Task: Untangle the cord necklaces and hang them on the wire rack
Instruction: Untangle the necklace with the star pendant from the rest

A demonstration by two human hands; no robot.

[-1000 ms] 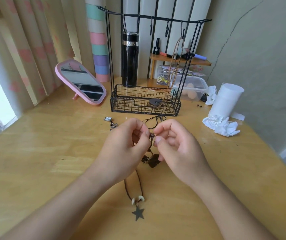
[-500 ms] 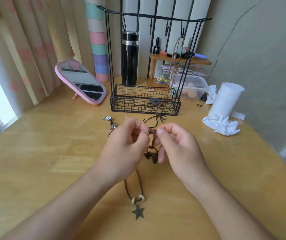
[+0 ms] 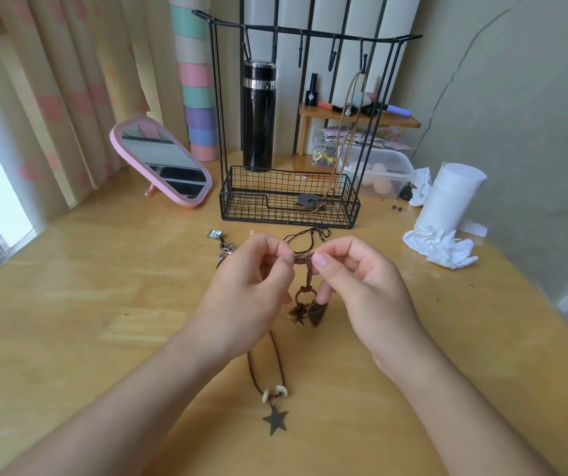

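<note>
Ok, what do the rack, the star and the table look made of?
Rack: thin metal wire, black coating, seen in its open grid. Star: probably dull dark metal, flat, no shine. Table: wood, glossy finish, grain and window glare show.

Both forearms come in from the bottom edge and converge at centre. Left hand [image 3: 253, 293] and right hand [image 3: 361, 290] are raised, thumbs facing each other. Each pinches one end of the knotted cord [image 3: 303, 258] between thumb and forefinger, other fingers curled.
</note>
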